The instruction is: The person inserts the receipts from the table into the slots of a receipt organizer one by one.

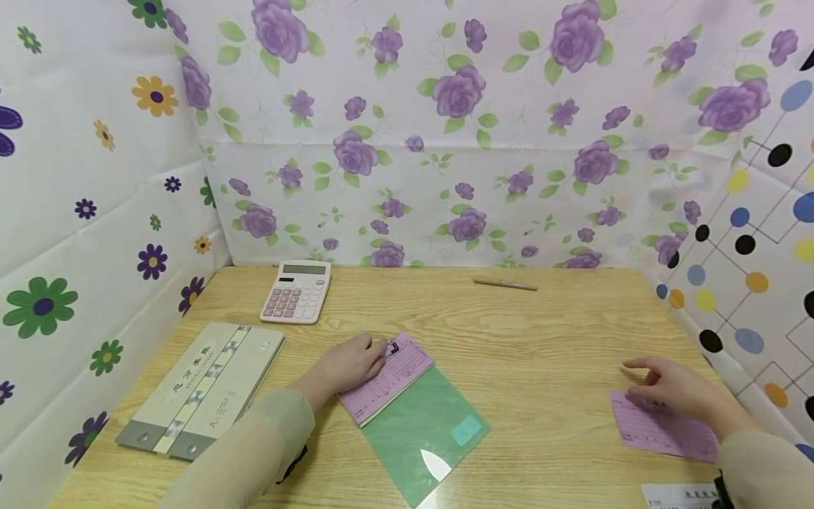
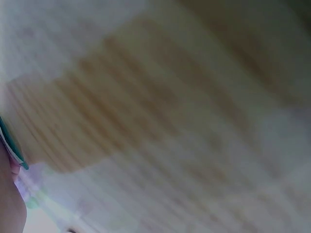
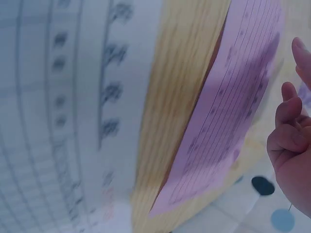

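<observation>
My left hand (image 1: pixel 352 364) grips the upper left edge of a green clipboard (image 1: pixel 422 431), beside its black clip (image 1: pixel 393 348). Clipped across the board's top is a pink printed form (image 1: pixel 394 378); a light blue label shows near the right corner. In the left wrist view only part of the hand and a green edge (image 2: pixel 14 148) appear at the far left. Over another pink form (image 1: pixel 668 431) at the right, my right hand (image 1: pixel 674 389) hovers with loosely bent fingers, holding nothing. The right wrist view shows its fingers apart from that form (image 3: pixel 221 111).
A cream file folder (image 1: pixel 203 389) lies at the left, with a pink calculator (image 1: pixel 297 292) behind it. Toward the back rests a tan pen (image 1: pixel 505 283). A white printed form (image 1: pixel 680 497) lies at the front right. Patterned curtains (image 1: pixel 407 141) enclose the wooden table.
</observation>
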`<state>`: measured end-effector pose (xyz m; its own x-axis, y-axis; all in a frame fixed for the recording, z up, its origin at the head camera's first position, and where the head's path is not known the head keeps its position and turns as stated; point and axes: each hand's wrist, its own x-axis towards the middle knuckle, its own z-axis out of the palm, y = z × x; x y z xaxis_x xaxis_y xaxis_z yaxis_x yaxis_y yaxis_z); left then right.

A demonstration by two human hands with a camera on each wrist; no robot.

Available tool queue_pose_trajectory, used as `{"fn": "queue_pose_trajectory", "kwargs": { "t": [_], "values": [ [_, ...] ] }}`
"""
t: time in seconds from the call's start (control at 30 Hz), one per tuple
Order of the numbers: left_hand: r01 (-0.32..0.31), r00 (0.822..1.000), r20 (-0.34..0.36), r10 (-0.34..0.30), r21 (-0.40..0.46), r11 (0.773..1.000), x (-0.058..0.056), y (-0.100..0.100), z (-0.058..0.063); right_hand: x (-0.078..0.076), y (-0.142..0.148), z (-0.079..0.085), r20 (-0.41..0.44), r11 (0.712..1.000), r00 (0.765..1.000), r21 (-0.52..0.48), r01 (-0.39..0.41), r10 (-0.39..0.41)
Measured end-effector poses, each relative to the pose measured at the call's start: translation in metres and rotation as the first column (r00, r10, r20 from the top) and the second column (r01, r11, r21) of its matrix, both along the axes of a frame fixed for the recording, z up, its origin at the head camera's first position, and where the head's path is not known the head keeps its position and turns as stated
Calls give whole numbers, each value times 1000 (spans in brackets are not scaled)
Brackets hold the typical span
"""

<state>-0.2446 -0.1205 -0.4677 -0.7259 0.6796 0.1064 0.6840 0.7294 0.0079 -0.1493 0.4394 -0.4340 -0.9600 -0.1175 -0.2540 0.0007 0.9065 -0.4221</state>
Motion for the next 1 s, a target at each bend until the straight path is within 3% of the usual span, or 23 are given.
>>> {"fn": "queue_pose_trajectory", "kwargs": {
  "t": [0.27, 0.53, 0.73, 1.0],
  "values": [
    [-7, 1000, 7, 7, 0, 1000, 0, 1, -1, 11, 30, -8, 24, 997, 1000, 82, -3, 1],
    [-30, 999, 24, 30, 0, 1000, 2, 1, 0, 18, 34, -15, -115, 992, 991, 110, -63, 76],
    [-22, 1000, 17, 22, 8, 1000, 2, 0, 1, 12, 31, -19, -125, 990, 991, 137, -22, 39],
    [-13, 1000, 4, 13, 3, 1000, 0, 1, -2, -3, 3, -20, -186, 991, 982, 127, 40, -16]
  ]
}}
